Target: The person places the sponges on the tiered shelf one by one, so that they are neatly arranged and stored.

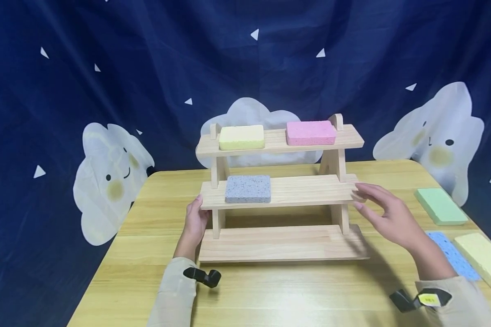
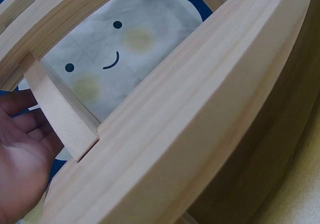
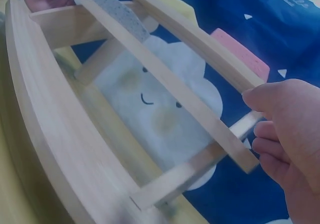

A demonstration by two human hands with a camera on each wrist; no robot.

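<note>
A three-tier wooden display shelf (image 1: 307, 191) stands on the table. My left hand (image 1: 196, 222) holds the left end of its middle board, thumb at the board's edge; in the left wrist view, the fingers of the left hand (image 2: 22, 154) reach behind the upright. My right hand (image 1: 393, 218) is at the middle board's right end, fingers loosely bent and thumb apart, holding nothing. A grey speckled sponge (image 1: 248, 189) lies on the middle board's left part. On the top board lie a pale yellow sponge (image 1: 242, 137) at left and a pink sponge (image 1: 311, 132) at right.
To the right on the wooden table (image 1: 147, 254) lie a green sponge (image 1: 441, 206), a blue speckled sponge (image 1: 452, 254) and another yellow sponge (image 1: 483, 260). A dark blue curtain (image 1: 167, 54) with white clouds hangs behind the table.
</note>
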